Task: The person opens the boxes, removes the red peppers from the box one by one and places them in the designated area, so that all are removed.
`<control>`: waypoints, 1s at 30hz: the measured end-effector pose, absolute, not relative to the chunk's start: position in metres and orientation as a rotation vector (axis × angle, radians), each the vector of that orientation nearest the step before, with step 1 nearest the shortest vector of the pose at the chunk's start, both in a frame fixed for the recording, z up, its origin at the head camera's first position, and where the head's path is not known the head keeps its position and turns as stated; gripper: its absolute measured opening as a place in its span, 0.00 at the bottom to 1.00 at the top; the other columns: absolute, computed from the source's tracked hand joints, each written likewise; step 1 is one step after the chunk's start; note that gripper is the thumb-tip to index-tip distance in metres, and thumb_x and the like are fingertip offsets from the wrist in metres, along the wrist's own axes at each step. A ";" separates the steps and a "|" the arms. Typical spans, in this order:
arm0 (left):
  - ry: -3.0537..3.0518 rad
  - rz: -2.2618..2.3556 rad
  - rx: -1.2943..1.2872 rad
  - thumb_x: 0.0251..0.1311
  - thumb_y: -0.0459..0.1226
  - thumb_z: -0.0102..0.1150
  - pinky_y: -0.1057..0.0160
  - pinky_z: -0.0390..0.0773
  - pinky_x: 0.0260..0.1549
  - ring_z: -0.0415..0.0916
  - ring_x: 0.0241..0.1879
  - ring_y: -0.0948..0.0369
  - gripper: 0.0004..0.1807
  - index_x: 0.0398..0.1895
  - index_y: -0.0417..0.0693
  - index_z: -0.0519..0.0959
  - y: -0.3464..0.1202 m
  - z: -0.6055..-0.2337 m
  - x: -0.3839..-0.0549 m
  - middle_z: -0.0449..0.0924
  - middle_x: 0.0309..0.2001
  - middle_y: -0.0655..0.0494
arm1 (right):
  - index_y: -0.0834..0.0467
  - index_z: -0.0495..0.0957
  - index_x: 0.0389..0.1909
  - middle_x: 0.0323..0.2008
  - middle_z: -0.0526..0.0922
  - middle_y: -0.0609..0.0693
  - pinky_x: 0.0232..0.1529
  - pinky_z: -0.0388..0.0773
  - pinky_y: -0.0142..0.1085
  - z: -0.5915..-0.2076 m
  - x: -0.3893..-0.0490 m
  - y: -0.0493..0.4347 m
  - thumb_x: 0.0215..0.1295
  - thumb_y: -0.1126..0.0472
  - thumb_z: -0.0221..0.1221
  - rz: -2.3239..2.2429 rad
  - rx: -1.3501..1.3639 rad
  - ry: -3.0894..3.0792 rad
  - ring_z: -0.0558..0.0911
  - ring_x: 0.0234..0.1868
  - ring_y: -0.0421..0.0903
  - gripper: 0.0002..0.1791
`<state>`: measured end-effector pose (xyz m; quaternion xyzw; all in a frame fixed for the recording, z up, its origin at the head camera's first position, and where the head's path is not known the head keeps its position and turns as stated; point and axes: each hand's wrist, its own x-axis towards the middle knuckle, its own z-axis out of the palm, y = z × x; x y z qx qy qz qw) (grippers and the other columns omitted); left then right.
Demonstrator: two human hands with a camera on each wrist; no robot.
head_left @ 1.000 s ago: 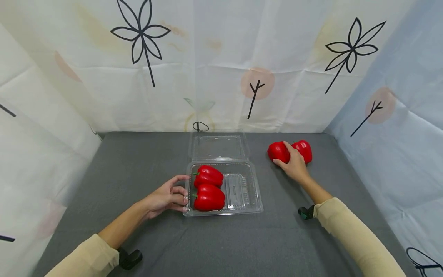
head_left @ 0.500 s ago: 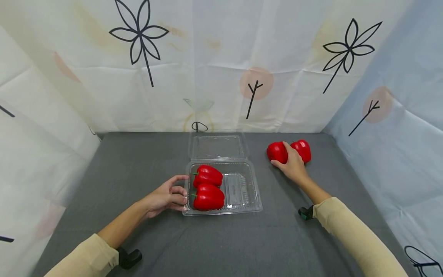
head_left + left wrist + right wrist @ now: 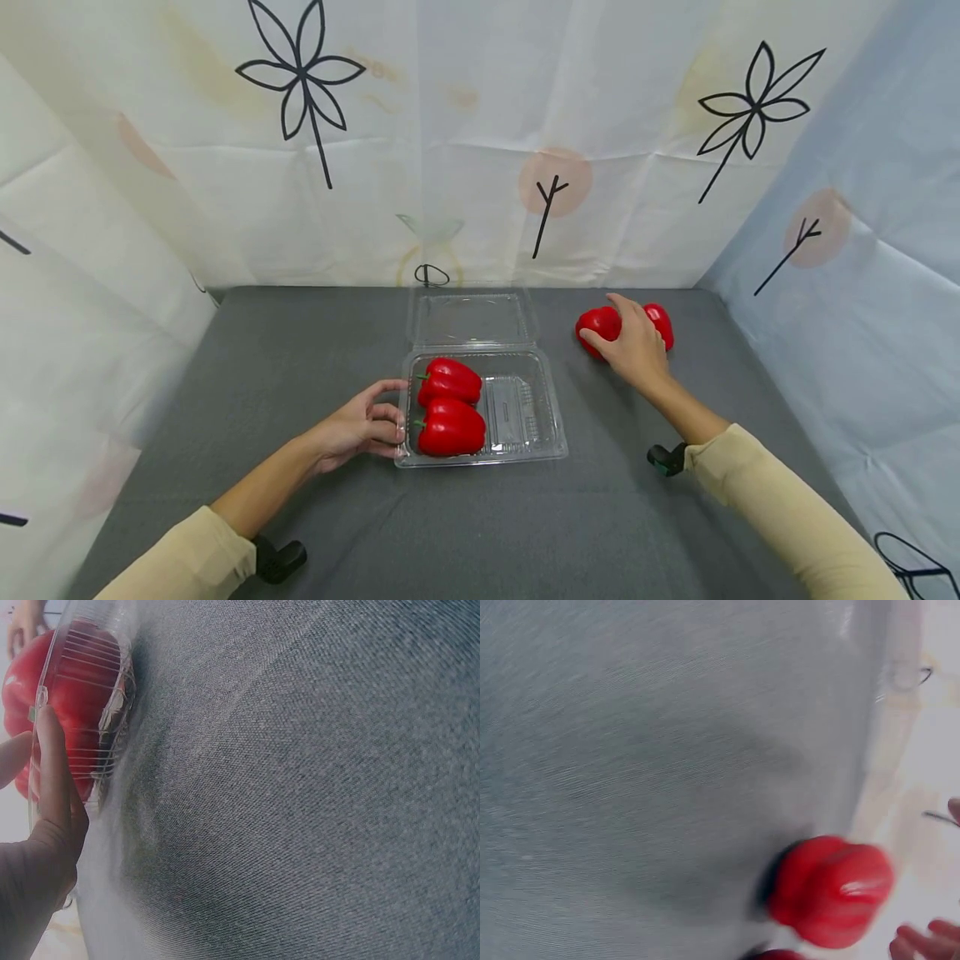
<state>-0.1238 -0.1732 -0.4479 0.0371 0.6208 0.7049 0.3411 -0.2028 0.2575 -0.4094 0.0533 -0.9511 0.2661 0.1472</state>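
A clear plastic clamshell container [image 3: 525, 454] lies on the grey cloth with its lid [image 3: 474, 321] folded back. Inside, on the left, are two red bell peppers: a rear pepper [image 3: 452, 379] and a front pepper [image 3: 452, 427]. My left hand [image 3: 363, 429] holds the container's left rim, thumb and fingers on either side of it in the left wrist view. At the back right lie a third pepper [image 3: 596, 327] and another pepper [image 3: 660, 323]. Over this pair hovers my right hand [image 3: 633, 346], fingers spread; the right wrist view shows it apart from a pepper [image 3: 832, 892].
Grey cloth [image 3: 480, 533] covers the table. Pale printed fabric [image 3: 480, 125] hangs along the back and both sides. The container's right half [image 3: 517, 412] shows its ribbed bottom.
My right hand has lifted off the left pepper of the back pair, its fingers spreading wider. My left hand and the container keep their places.
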 end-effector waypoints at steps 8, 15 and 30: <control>1.618 1.847 0.116 0.61 0.26 0.60 0.50 0.84 0.42 0.80 0.34 0.57 0.43 0.75 0.43 0.48 -0.175 -0.449 -0.123 0.75 0.36 0.53 | 0.58 0.61 0.73 0.68 0.70 0.60 0.54 0.76 0.59 -0.394 -0.195 0.219 0.56 0.58 0.73 1.072 0.709 -2.705 0.79 0.58 0.60 0.46; 1.617 1.846 0.120 0.61 0.26 0.60 0.50 0.84 0.42 0.80 0.34 0.57 0.42 0.75 0.43 0.48 -0.174 -0.449 -0.122 0.75 0.37 0.52 | 0.57 0.53 0.78 0.76 0.58 0.54 0.56 0.75 0.59 -0.393 -0.179 0.182 0.60 0.58 0.70 1.298 1.202 -2.760 0.75 0.64 0.58 0.49; 1.632 1.827 0.091 0.61 0.26 0.59 0.52 0.85 0.41 0.80 0.34 0.56 0.42 0.75 0.44 0.48 -0.173 -0.449 -0.122 0.75 0.37 0.52 | 0.55 0.60 0.75 0.64 0.75 0.52 0.58 0.76 0.51 -0.409 -0.153 0.129 0.56 0.52 0.72 1.374 1.635 -2.831 0.78 0.59 0.46 0.48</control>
